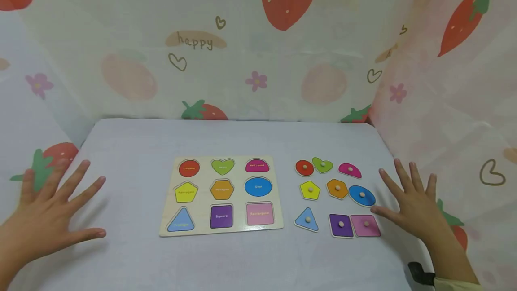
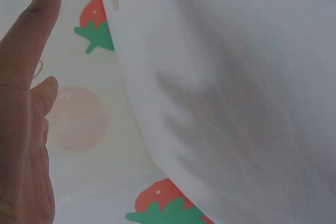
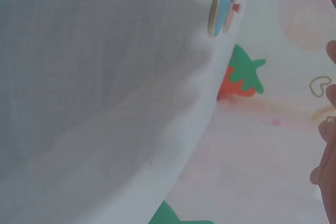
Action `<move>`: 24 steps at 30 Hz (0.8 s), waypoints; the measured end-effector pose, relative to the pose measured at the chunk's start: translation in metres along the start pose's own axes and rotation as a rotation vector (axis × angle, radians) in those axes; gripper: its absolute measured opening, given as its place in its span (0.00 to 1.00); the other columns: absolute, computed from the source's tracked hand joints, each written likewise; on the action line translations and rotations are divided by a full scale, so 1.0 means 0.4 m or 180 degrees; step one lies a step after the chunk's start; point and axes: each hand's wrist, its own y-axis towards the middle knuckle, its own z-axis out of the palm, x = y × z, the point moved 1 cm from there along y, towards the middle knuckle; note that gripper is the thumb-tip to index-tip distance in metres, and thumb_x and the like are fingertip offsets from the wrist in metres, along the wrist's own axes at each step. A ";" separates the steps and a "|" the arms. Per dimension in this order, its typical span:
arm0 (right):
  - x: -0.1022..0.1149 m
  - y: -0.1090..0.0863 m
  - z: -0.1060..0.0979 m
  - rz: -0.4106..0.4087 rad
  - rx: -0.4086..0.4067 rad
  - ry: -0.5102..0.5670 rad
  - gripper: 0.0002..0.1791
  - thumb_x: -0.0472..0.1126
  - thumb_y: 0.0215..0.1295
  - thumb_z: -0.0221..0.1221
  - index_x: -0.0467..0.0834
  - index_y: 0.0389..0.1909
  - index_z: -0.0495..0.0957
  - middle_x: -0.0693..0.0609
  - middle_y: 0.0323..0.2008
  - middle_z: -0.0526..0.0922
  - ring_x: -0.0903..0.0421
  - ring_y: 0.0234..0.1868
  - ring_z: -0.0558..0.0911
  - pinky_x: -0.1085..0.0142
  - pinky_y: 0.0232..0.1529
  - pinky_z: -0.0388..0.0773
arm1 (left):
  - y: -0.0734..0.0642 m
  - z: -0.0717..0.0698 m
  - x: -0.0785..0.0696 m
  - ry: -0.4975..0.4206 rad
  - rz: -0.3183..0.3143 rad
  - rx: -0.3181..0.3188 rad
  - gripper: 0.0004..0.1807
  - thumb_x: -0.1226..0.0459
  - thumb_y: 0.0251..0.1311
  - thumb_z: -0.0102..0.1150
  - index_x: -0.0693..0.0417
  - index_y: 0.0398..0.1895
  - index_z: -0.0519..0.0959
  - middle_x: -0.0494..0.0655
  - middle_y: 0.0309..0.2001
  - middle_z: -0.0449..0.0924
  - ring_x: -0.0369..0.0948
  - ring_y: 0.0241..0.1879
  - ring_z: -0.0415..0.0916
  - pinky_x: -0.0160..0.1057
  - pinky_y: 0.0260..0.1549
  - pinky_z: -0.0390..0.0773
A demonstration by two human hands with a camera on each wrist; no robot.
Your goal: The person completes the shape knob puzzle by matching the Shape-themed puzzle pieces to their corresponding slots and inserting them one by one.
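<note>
My left hand (image 1: 48, 214) is spread wide above the left side of the table, its fingers straight and holding nothing. On the right, my right hand (image 1: 414, 201) is spread in the same way, nearest to the blue oval piece (image 1: 368, 198) and the pink rectangle piece (image 1: 373, 228). Between the hands lies a wooden shape puzzle board (image 1: 203, 232) with printed, labelled shapes. Right of the board are the knobbed pieces, among them a red circle (image 1: 300, 170), a green heart (image 1: 317, 165), a yellow pentagon (image 1: 306, 194), an orange hexagon (image 1: 333, 191) and a purple square (image 1: 336, 232).
A magenta half round piece (image 1: 346, 173) and a light blue triangle piece (image 1: 302, 224) lie among the others. White cloth covers the table (image 1: 226, 264). A strawberry-print curtain (image 1: 262, 57) stands behind and at the sides. A black strap (image 1: 420, 275) shows by the right wrist.
</note>
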 end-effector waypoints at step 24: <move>0.042 0.053 -0.005 -0.0131 -0.0254 0.0363 0.58 0.71 0.58 0.63 0.59 0.83 0.46 0.44 0.84 0.37 0.40 0.83 0.30 0.32 0.73 0.18 | 0.041 0.009 -0.050 -0.0570 -0.0149 -0.0012 0.68 0.29 0.43 0.70 0.32 0.84 0.41 0.46 0.84 0.22 0.55 0.80 0.13 0.71 0.67 0.12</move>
